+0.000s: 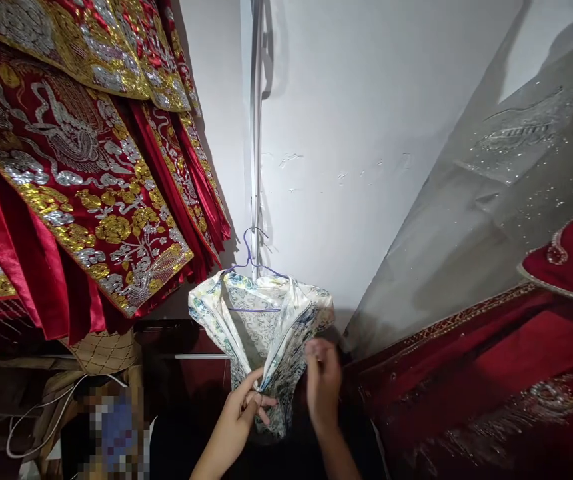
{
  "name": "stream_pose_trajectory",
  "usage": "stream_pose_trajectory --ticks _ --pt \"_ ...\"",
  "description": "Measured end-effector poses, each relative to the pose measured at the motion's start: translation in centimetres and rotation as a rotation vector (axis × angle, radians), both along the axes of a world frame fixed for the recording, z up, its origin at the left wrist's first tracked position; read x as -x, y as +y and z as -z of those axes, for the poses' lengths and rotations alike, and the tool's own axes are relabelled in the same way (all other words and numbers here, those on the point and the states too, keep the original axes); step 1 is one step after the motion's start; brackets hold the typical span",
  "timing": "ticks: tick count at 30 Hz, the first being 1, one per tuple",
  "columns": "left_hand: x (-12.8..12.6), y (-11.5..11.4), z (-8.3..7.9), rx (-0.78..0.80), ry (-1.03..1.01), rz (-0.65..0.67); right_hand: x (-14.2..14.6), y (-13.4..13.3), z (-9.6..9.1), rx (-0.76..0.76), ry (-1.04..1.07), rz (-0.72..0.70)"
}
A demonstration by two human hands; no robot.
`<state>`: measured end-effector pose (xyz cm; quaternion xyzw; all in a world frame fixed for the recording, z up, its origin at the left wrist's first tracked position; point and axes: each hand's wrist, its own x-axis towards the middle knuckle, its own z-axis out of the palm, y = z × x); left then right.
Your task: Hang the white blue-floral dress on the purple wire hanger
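Note:
A patterned garment (291,333), pale with blue, green and yellow print, hangs on a thin purple wire hanger (247,257) in front of me. Its collar lies spread wide, and the two front edges meet low in a V. Right at that meeting point my left hand (241,410) pinches the cloth between thumb and fingers. My right hand (324,380) is held up just right of the garment, apart from its front opening. Its fingers are curled together and slightly blurred; what they hold, if anything, is too small to make out.
Red costumes (101,167) with gold and silver embroidery hang at the left. A narrow metal pole (255,133) runs up the white wall (346,100). Sparkly sheer fabric (531,153) and red beaded cloth (516,360) fill the right side. A white cable (31,407) loops at lower left.

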<state>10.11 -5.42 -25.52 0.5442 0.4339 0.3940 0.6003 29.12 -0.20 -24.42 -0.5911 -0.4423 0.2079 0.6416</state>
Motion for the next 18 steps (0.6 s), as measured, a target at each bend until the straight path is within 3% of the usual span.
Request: stream_pose_trajectory --ticks 2,4,7,11,14,18 --pt "-0.4 -0.4 -0.4 -0.039 0.033 -0.026 2.6 -2.0 2.4 0.113 0.031 -0.356" --pt "-0.8 -0.6 -1.0 -0.058 0.06 -0.072 4.3 -3.1 3.6 0.171 0.045 -0.55" --pt "-0.9 -0.5 -2.2 -0.045 0.065 -0.119 4.7 -2.8 3.3 0.203 0.043 -0.663" --pt "-1.0 0.1 -4.0 -0.043 0.066 -0.066 3.6 -1.3 1.8 0.225 0.063 -0.94" --pt "-1.8 0.8 -5.5 -0.038 0.002 -0.033 3.9 -1.1 2.2 0.196 -0.012 -0.958" --pt "-2.5 3.3 -8.8 -0.003 -0.217 -0.014 6.1 -1.8 4.3 0.173 -0.01 -0.692"
